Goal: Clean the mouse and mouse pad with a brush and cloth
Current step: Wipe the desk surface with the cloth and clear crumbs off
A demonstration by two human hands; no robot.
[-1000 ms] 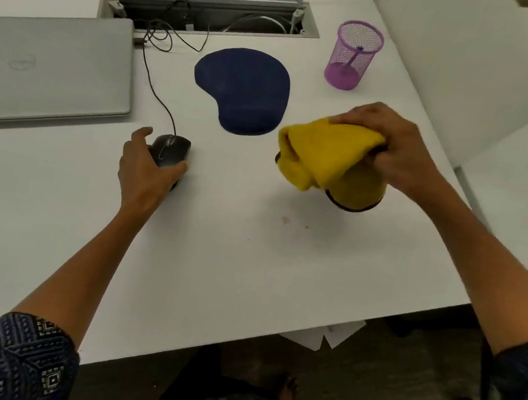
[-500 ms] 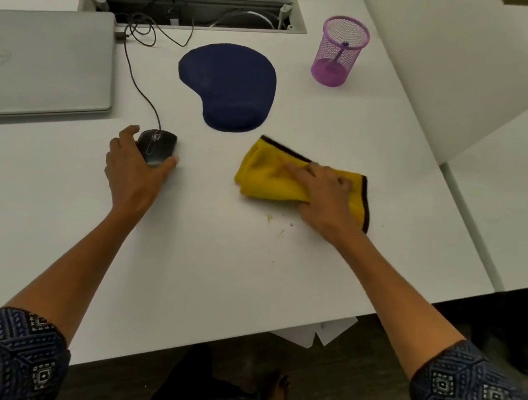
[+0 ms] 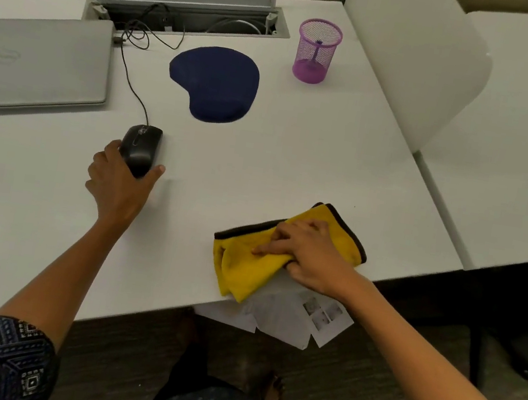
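Wiping step: my left hand (image 3: 119,186) clasps the mouse (image 3: 139,150), my right hand (image 3: 310,258) clutches the cloth (image 3: 246,265) at the desk (image 3: 260,172) edge. Next, I'd bring the cloth to the mouse.

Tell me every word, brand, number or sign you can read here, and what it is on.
Nothing can be read for certain.
Closed grey laptop: round emblem on the lid, letters too blurred to read.
White printed sheets beneath the white table: print too small to read.
Black wired mouse, dark blue mouse pad, yellow cloth, purple mesh cup: no markings visible.
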